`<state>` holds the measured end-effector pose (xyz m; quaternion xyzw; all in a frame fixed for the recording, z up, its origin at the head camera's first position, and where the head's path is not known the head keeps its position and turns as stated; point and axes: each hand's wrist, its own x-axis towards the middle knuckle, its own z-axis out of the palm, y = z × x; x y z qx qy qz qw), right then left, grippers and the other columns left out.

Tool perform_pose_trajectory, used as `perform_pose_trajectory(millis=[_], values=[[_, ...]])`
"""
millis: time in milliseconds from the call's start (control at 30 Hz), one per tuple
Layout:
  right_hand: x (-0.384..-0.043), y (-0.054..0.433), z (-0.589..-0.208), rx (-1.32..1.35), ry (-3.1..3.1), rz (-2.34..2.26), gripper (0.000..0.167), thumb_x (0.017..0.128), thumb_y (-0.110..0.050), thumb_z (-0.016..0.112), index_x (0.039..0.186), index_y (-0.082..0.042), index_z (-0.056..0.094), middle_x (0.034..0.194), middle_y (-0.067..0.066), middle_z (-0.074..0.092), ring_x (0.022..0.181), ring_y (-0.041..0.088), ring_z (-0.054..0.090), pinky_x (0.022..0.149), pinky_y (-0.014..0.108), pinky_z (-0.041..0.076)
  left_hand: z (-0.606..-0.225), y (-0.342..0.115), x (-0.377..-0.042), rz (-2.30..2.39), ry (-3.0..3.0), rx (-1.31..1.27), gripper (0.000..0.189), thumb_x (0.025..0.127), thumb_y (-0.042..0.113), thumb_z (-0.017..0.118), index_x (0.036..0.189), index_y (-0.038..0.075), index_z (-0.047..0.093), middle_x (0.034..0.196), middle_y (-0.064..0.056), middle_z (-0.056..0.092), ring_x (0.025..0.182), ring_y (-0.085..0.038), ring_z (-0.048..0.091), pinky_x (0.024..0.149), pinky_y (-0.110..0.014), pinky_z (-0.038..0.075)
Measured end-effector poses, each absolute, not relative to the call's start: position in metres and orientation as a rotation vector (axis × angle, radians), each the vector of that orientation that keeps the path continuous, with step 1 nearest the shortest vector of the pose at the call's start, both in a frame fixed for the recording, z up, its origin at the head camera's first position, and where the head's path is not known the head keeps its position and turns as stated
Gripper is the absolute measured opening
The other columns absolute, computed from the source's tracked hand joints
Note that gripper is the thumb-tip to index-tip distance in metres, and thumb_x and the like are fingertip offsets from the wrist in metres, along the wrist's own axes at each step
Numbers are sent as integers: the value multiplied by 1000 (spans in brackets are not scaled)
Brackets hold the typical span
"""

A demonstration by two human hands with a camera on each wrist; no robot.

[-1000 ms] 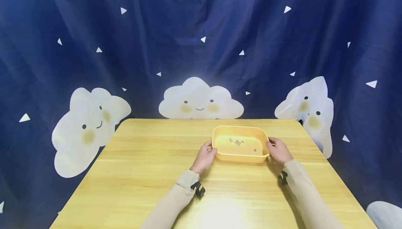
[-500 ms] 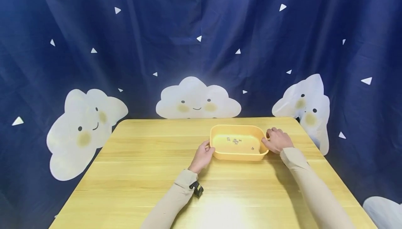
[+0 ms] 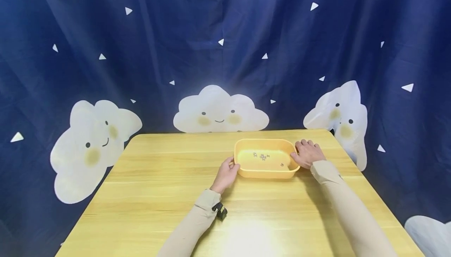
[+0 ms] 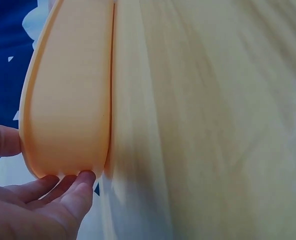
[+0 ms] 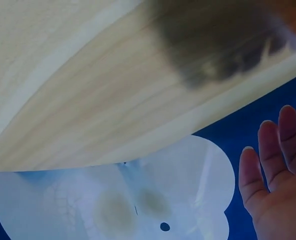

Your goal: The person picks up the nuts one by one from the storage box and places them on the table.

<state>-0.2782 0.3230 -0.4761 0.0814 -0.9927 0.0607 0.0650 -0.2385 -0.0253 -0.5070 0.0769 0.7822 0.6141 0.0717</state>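
A shallow yellow-orange plastic bin (image 3: 267, 174) stands on the wooden table toward the back right. Several tiny silvery pieces (image 3: 262, 157) lie on its floor, mostly near the middle; their kind is too small to tell. My left hand (image 3: 225, 174) grips the bin's left end; in the left wrist view the thumb is at the rim and the fingers (image 4: 80, 192) press the end wall. At the right end my right hand (image 3: 307, 154) holds the rim, thumb over the inside. Its outer fingers (image 5: 270, 155) stretch loosely away from the bin in the right wrist view.
The light wooden table (image 3: 151, 194) has rounded far corners just behind the bin. A dark blue curtain (image 3: 211, 26) with white clouds and triangles hangs behind and around it. A small black device (image 3: 220, 211) sits on the left wrist.
My right hand has turned palm-down and shifted up along the bin's right end, its fingers spreading outward. The left hand keeps its hold. The whole view has drifted slightly left.
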Motion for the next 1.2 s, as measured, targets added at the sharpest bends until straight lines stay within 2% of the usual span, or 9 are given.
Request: perform_pose_trajectory(millis=[100, 233, 867, 1100, 1200], values=[[-279, 324, -476, 253, -2985, 177, 42, 95, -36, 48, 115, -3, 62, 121, 22, 63, 110, 46, 56, 85, 62, 42, -506, -24, -240, 1846, 2358, 256, 57, 105, 18, 50, 155, -3, 37, 150, -27, 54, 138, -37, 57, 113, -48, 49], [-279, 324, -474, 255, -2973, 186, 42, 95, -36, 47, 116, -3, 62, 124, 23, 62, 113, 47, 54, 87, 63, 42, -503, -23, -242, 1850, 2357, 272, 57, 105, 19, 48, 156, -3, 36, 148, -26, 56, 137, -36, 58, 113, -48, 49], [-272, 316, -472, 246, -3010, 174, 38, 97, -31, 48, 118, -3, 62, 129, 23, 60, 116, 47, 53, 89, 63, 42, -509, -26, -240, 1844, 2356, 266, 58, 105, 20, 50, 156, -4, 35, 148, -27, 56, 137, -37, 58, 114, -49, 48], [-275, 319, -475, 238, -2984, 213, 36, 93, -33, 44, 108, -5, 61, 123, 21, 60, 111, 46, 52, 87, 62, 40, -505, -27, -238, 1836, 2362, 269, 59, 106, 20, 49, 157, -5, 34, 150, -28, 53, 138, -38, 57, 115, -49, 47], [-276, 320, -476, 234, -2984, 220, 38, 92, -34, 45, 110, -5, 61, 122, 21, 60, 111, 46, 52, 87, 62, 39, -504, -26, -238, 1834, 2363, 272, 59, 106, 19, 49, 156, -5, 34, 151, -28, 52, 138, -38, 57, 115, -49, 46]])
